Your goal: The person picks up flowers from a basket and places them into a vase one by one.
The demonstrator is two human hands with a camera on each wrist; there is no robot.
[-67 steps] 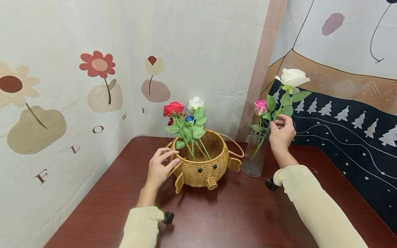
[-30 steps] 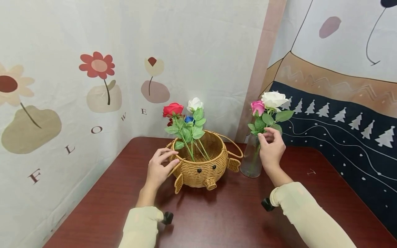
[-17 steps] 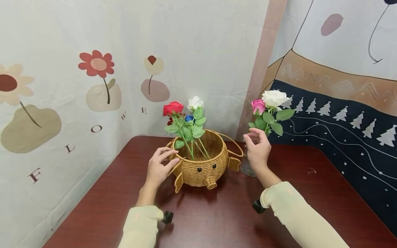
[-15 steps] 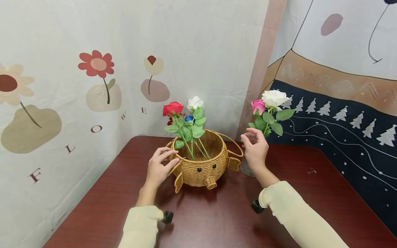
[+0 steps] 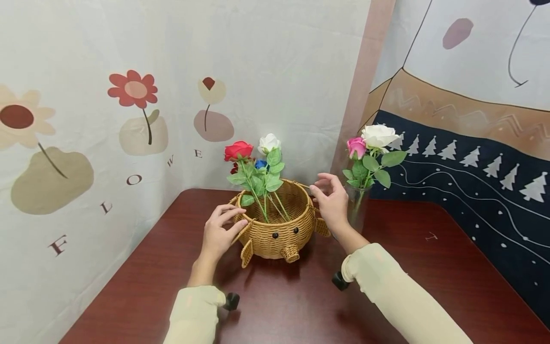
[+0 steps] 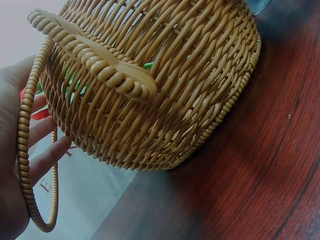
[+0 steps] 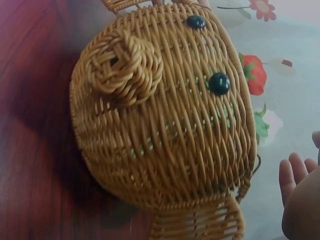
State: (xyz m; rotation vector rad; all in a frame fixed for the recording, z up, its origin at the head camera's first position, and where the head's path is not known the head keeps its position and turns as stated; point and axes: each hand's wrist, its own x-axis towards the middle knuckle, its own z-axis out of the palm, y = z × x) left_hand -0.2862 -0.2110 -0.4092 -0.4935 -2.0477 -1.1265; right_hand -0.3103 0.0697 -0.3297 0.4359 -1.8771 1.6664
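Note:
A wicker basket [image 5: 275, 239] with black eyes, a snout and side ears stands on the table. Inside it are a red rose [image 5: 238, 150], a white rose [image 5: 269, 143], a blue flower [image 5: 260, 164] and a dark red one. My left hand [image 5: 218, 231] holds the basket's left rim beside the handle [image 6: 25, 135], fingertips against the wicker. Near the right side of the rim hovers my right hand [image 5: 331, 203], holding nothing, its fingers loosely bent. Behind it, a clear vase [image 5: 360, 220] contains a pink rose [image 5: 356, 147] and a large white rose [image 5: 380, 136].
The reddish-brown table [image 5: 283, 306] ends in front of a pale printed curtain [image 5: 275, 62]. A dark panel with white trees [image 5: 472, 191] stands along the right side. The vase is just to the right of the basket.
My right hand has lowered the large white rose into the vase beside the pink one, let go, and moved left to the basket's right side. My left hand stays at the rim.

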